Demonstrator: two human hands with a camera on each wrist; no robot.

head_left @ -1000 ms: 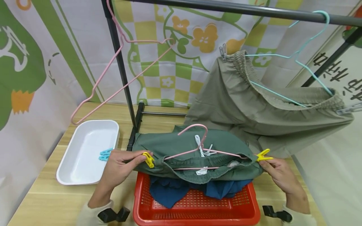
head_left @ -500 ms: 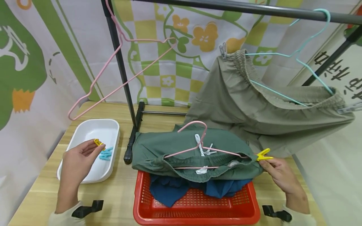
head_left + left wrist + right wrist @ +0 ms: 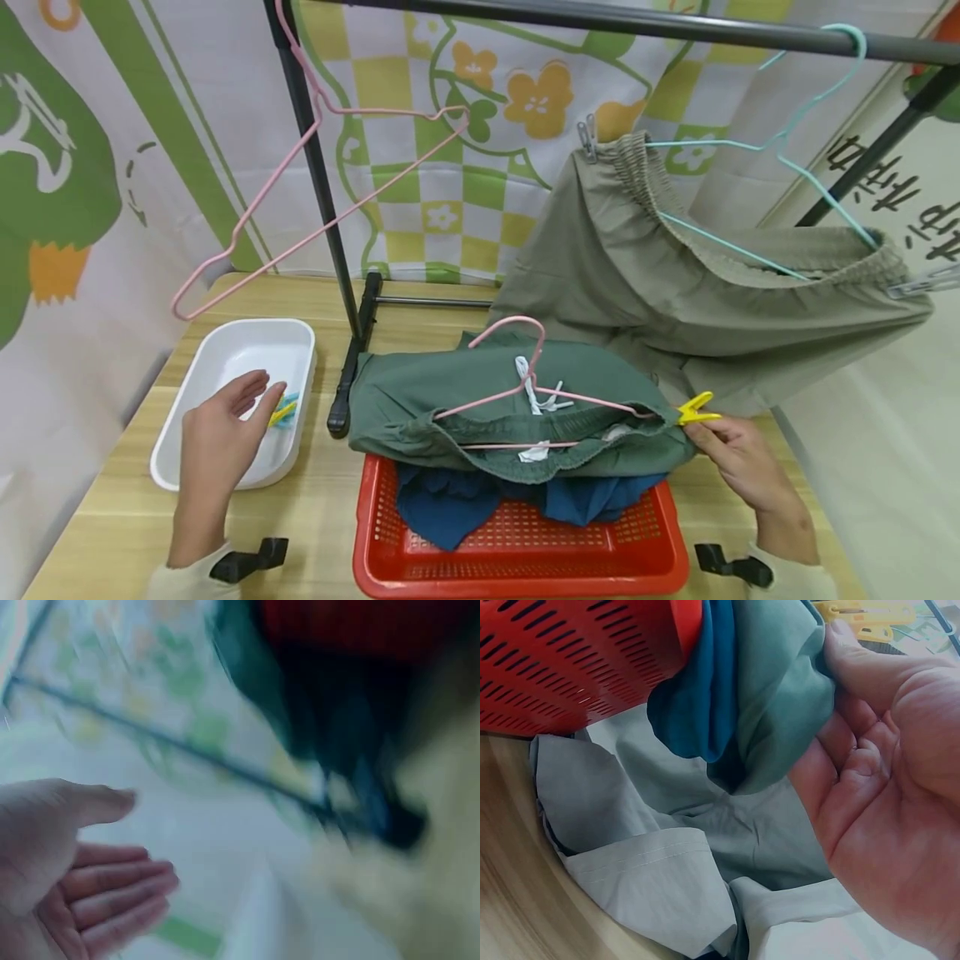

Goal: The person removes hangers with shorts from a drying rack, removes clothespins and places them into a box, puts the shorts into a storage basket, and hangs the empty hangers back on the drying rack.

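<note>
Over the white tray (image 3: 198, 400), my left hand (image 3: 221, 433) has its thumb and fingers apart. A yellow clothespin (image 3: 283, 412) lies by the thumb, next to light blue clothespins (image 3: 289, 400). In the left wrist view the left hand (image 3: 82, 877) holds nothing. Green drawstring pants (image 3: 420, 383) lie over the red basket (image 3: 517, 575), a pink hanger (image 3: 536, 358) inside their waistband. My right hand (image 3: 742, 458) pinches the right end of that waistband, below another yellow clothespin (image 3: 697, 409). In the right wrist view its thumb lies against the green cloth (image 3: 780, 697); some fingertips are hidden.
Dark blue cloth (image 3: 450, 504) lies in the basket. A black rack (image 3: 630, 23) stands behind, holding an empty pink hanger (image 3: 258, 212) and khaki pants (image 3: 637, 275) clipped to a mint hanger (image 3: 802, 125). The rack's foot (image 3: 341, 400) stands beside the tray.
My left hand has taken the yellow clothespin off the waistband's left end, carried it left to the tray and let go of it. My right hand has stayed in place.
</note>
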